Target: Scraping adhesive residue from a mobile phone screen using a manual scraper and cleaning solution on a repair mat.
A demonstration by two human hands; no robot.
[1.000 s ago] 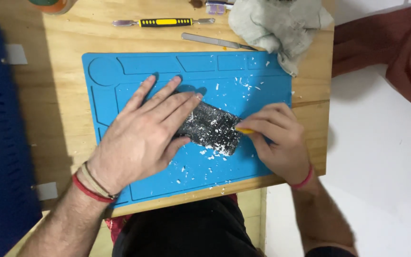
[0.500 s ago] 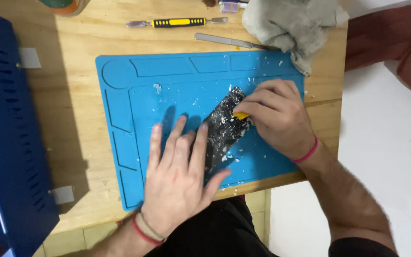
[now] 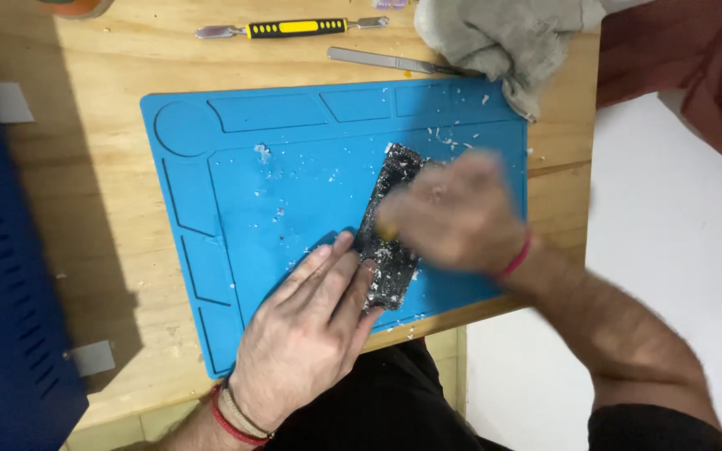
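Head view: a dark, shattered phone screen panel (image 3: 390, 225) is pinned flat on a blue silicone repair mat (image 3: 236, 167), lying slightly tilted near the mat's middle and front edge. The left hand (image 3: 311, 326) is laid open and flat, its fingertips pressed on the panel's near end; nothing is grasped, only held down. The right hand (image 3: 453, 213), blurred by motion, is closed over the panel's middle and upper part, with a small yellow-tipped tool (image 3: 384, 232) just showing beneath the fingers. White glass flecks (image 3: 449, 138) are scattered on the mat beyond the right hand.

The scraping is judged best done with the panel kept firmly pressed at its near end, strokes kept shallow and directed away from the holding fingers, and the sharp splinters kept on the mat.

Beyond the working hand, past the mat's far edge, a yellow-and-black spudger (image 3: 294, 28), a thin metal pry tool (image 3: 382, 60) and a grey cloth (image 3: 503, 38) are left on the wooden table (image 3: 102, 192).

The tool's tip and the right hand's finger positions cannot be made out. The cloth and a blue case (image 3: 2, 292) at the left are cut off by the frame.
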